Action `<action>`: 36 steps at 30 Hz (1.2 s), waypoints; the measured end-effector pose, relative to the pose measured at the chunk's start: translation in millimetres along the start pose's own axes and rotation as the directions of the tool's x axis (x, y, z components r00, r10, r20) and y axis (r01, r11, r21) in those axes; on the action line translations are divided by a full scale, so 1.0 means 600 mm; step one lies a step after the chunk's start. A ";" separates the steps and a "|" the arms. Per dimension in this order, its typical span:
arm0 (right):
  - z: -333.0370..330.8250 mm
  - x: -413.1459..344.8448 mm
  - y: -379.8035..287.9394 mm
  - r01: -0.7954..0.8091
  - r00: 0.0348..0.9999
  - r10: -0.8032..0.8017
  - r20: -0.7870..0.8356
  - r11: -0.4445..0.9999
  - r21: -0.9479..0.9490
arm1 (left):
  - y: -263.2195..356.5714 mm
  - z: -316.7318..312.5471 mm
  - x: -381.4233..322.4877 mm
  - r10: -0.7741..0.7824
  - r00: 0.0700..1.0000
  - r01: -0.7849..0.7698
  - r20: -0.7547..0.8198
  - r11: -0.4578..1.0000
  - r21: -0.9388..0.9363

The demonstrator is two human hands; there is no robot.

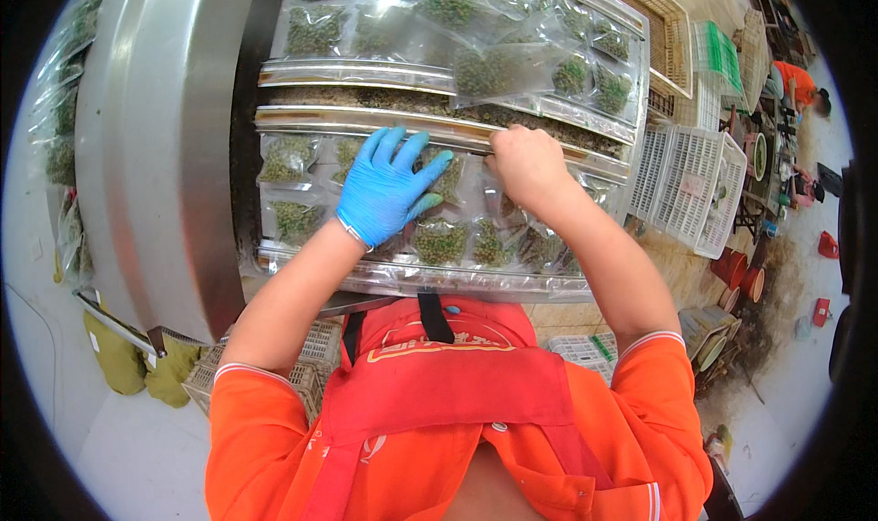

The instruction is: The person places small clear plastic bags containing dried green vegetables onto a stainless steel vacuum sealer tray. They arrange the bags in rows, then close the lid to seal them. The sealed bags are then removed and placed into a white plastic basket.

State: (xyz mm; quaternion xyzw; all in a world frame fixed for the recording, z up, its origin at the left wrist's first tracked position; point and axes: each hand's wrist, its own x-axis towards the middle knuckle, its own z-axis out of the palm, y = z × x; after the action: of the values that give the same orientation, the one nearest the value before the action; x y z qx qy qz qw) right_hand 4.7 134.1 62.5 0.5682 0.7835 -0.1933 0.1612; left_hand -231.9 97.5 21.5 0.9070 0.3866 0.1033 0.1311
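Note:
My left hand (389,185), in a blue disposable glove, lies spread palm down over clear plastic bags in the near tray of a steel machine, fingertips at a metal sealing bar (329,119). Bare and with curled fingers, my right hand (525,157) rests by the same bar further right; whether it pinches a bag edge is hidden. Clear bags of small green berries or peppercorns lie in rows, such as one bag (439,241) below my hands and another (291,159) at the left. In the far tray, a loose bag (490,71) overlaps its metal bar (357,75).
A large stainless steel cover (158,143) stands at the left. White plastic baskets (686,185) and a beige crate (658,27) stand to the right. Crates (309,363) sit below the machine. A person in orange (792,82) is far off at the right.

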 end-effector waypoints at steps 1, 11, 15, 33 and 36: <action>-0.001 -0.001 -0.006 -0.018 0.998 0.021 -0.061 0.999 0.045 | -0.001 0.004 0.003 -0.015 0.999 0.016 -0.028 1.000 0.022; 0.005 0.005 0.016 0.021 0.897 0.206 -0.390 0.864 0.504 | 0.042 -0.028 0.021 -0.236 0.970 0.196 -0.066 0.910 -0.366; -0.006 -0.043 0.030 -0.015 0.881 0.418 -0.220 0.491 0.871 | 0.095 0.003 0.082 -0.524 0.785 0.493 0.330 0.205 -0.845; 0.016 -0.102 0.075 -0.068 0.987 0.141 -0.078 0.802 0.594 | 0.084 -0.006 0.076 -0.458 0.888 0.444 -0.042 0.878 -0.179; 0.044 -0.081 0.060 -0.159 0.980 0.194 -0.041 0.894 0.420 | 0.083 0.026 0.088 -0.430 0.876 0.419 -0.217 0.903 -0.097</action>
State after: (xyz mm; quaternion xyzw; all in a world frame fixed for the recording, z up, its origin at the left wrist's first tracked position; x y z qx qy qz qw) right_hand 54.5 91.0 58.1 0.6656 0.6757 -0.3161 0.0216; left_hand -157.9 100.2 27.4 0.7782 0.5863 0.1870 0.1256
